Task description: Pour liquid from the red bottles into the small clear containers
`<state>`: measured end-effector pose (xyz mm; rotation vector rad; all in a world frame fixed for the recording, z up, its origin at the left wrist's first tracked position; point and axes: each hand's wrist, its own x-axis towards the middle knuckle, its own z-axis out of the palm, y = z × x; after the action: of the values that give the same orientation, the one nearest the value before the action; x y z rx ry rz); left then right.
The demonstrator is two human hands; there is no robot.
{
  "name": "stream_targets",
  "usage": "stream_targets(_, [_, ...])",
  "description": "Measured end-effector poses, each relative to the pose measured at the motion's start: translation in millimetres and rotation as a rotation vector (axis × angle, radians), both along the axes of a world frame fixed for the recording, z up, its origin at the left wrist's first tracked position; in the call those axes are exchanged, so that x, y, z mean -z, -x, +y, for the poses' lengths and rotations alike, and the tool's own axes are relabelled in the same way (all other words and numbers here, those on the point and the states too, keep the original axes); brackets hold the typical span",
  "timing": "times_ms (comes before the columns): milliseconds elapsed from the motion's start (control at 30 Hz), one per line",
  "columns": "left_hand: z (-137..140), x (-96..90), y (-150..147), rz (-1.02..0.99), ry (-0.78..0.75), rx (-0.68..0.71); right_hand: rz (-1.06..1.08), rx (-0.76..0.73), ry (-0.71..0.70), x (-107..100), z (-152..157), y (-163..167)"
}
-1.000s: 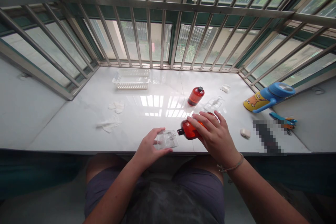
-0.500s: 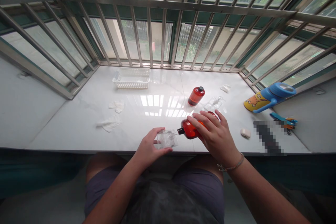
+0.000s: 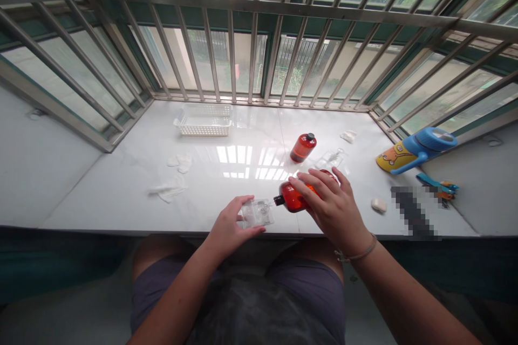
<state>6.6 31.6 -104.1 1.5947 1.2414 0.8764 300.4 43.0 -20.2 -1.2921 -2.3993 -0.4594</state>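
My left hand point(image 3: 232, 226) is closed around a clear square-sided container point(image 3: 258, 213) at the front edge of the white counter. My right hand point(image 3: 326, 199) grips a red-amber bottle point(image 3: 292, 197) from above and tips it to the left. The bottle's black threaded neck has no cap on and lies just right of the clear container's opening. A thin clear trace shows between the two, though I cannot tell if liquid is flowing. Behind the right hand stands a second red bottle point(image 3: 303, 148) with a black cap, next to another clear container point(image 3: 331, 159), partly hidden.
A white perforated basket point(image 3: 204, 128) sits at the back left of the counter point(image 3: 121, 194). Crumpled tissues point(image 3: 168, 190) lie to the left. On the right are a blue and yellow tumbler point(image 3: 413, 150), a small white case point(image 3: 379, 205) and a blurred dark object point(image 3: 413, 213). Metal bars point(image 3: 259, 8) close off the back.
Almost nothing differs. Both hands keep the same hold, and the bottle stays tipped towards the clear container.
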Motion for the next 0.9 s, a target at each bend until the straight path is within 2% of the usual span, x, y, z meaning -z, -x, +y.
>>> stream_targets(900, [-0.3,0.9,-0.2,-0.029,0.076,-0.040,-0.012,-0.029,-0.058,-7.9,6.3,2.6])
